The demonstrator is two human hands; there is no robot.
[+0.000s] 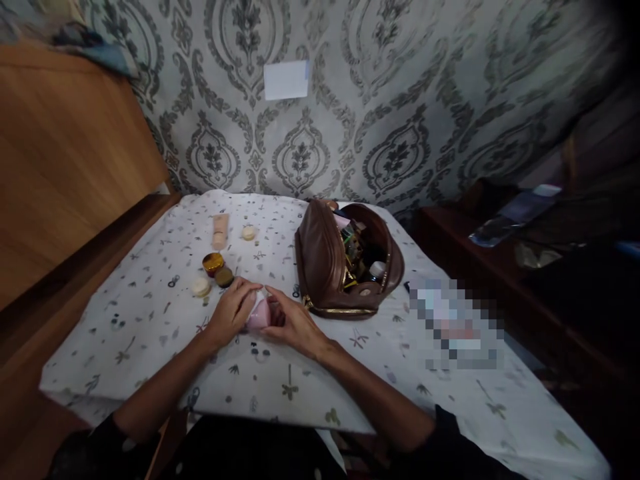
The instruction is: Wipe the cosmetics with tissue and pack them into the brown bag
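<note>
Over the front middle of the table, a small pink container (259,316) with a whitish upper part sits between my two hands. My left hand (233,311) is closed around its left side, the fingertips at the top. From the right, my right hand (296,325) grips it, thumb low and fingers partly hidden behind it. Just beyond my left hand lie a dark gold round piece (224,277), a gold-topped jar (213,264) and a cream-coloured round item (201,287). Farther back are a beige tube (220,231) and another small cream-coloured round item (249,233).
A brown zip bag (320,257), unzipped and full of small items, stands right of my hands. To its right is a blurred-out object (455,327). Patterned white cloth (165,333) covers the table, which meets the wall behind. A wooden panel (75,127) rises at left.
</note>
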